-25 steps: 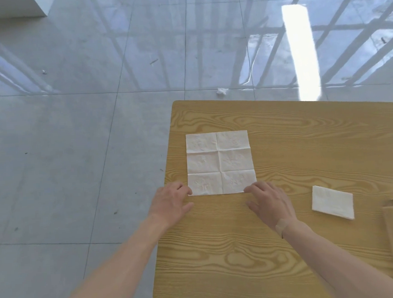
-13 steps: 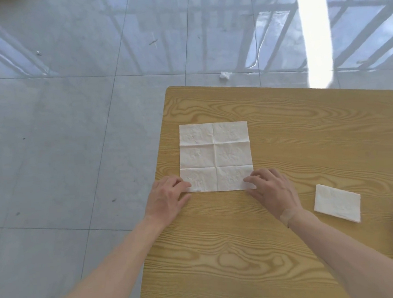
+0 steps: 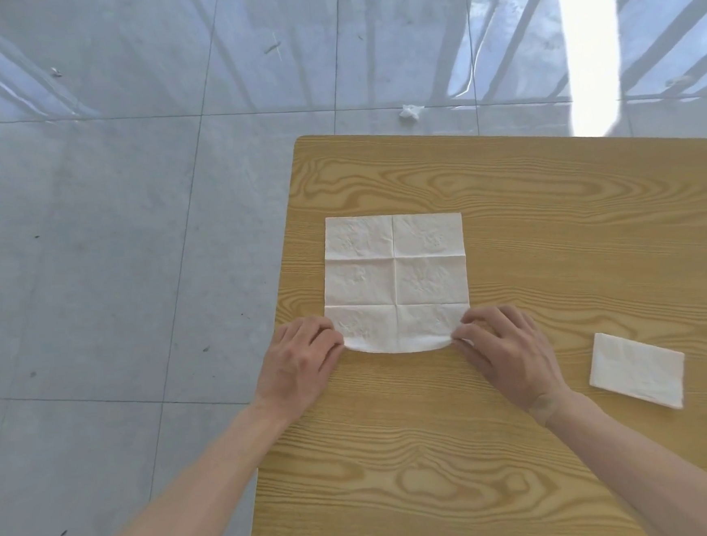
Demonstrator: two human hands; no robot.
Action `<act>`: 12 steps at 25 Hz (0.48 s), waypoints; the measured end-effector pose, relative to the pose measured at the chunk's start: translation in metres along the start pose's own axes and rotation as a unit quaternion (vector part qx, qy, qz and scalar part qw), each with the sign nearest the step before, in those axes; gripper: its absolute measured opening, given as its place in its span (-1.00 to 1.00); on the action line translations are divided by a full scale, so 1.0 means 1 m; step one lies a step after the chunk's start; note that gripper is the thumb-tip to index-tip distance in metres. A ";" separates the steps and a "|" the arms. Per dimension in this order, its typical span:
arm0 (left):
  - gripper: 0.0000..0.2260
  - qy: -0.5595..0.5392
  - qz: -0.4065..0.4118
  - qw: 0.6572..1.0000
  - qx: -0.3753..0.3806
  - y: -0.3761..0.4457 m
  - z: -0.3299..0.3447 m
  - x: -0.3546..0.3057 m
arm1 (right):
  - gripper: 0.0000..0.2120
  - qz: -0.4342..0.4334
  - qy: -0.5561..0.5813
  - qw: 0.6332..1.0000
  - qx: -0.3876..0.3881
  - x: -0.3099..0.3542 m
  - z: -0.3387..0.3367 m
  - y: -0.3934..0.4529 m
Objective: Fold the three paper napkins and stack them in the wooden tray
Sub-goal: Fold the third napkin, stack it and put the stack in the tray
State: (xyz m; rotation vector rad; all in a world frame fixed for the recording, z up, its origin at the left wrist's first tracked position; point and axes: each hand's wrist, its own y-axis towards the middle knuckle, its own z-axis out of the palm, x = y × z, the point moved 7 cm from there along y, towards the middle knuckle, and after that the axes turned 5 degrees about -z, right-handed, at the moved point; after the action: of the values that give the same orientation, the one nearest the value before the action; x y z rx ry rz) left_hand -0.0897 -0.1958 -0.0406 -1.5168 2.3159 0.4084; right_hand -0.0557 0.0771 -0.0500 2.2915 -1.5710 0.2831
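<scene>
Where both hands lay flat a moment ago, the left hand (image 3: 298, 363) and right hand (image 3: 506, 351) now pinch the near corners of the open napkin (image 3: 396, 279) near the worktop's (image 3: 551, 218) left edge, lifting its near edge, so folding has likely begun.

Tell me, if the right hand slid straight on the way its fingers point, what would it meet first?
Probably the open napkin itself: the right hand points up-left across it, already pinching its near corner.
</scene>
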 end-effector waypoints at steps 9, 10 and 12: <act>-0.91 -0.083 -0.049 0.995 0.032 0.038 -0.028 0.001 | -0.97 0.060 0.102 0.990 0.077 -0.011 -0.029 0.033; -0.95 -0.094 -0.051 0.994 0.035 0.044 -0.029 0.001 | -0.98 0.069 0.113 0.987 0.087 -0.013 -0.030 0.038; -0.93 -0.111 -0.059 0.991 0.047 0.058 -0.031 0.001 | -0.98 0.090 0.136 0.981 0.105 -0.019 -0.032 0.050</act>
State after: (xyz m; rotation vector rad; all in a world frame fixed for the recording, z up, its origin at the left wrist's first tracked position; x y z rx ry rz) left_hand -0.1470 -0.1869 -0.0096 -1.4740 2.0358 0.4088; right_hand -0.1080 0.0895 -0.0190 2.1447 -1.6717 0.8079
